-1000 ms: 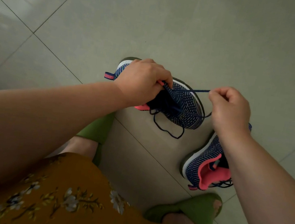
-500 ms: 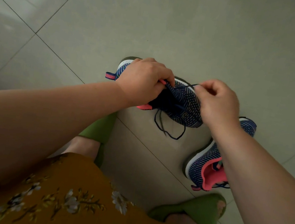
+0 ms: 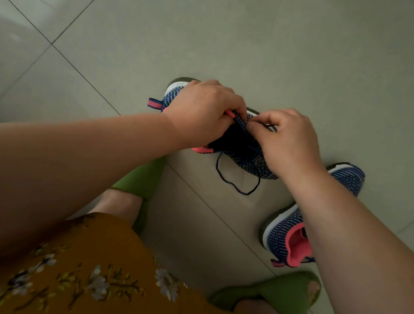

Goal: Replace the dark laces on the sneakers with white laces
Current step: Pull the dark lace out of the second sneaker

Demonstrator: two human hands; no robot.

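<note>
The person wears a mustard-brown fabric garment (image 3: pixel 93 274) printed with pale grey-white daisy-like flowers and olive leafy stems, covering the lap. Both forearms are bare, with no sleeves, watch or rings showing on the left hand (image 3: pixel 201 113) or right hand (image 3: pixel 286 141). On the feet are green rubbery open-toed slippers (image 3: pixel 279 295).

You look down on a glossy grey tiled floor (image 3: pixel 271 32) with thin dark grout lines. The held blue knit-mesh sneaker (image 3: pixel 251 157) looks woven and matt, its thin dark cord lace (image 3: pixel 234 184) dull. Your smooth green rubbery slippers (image 3: pixel 279 295) and mustard floral cloth dress (image 3: pixel 93 274) are matt.
</note>
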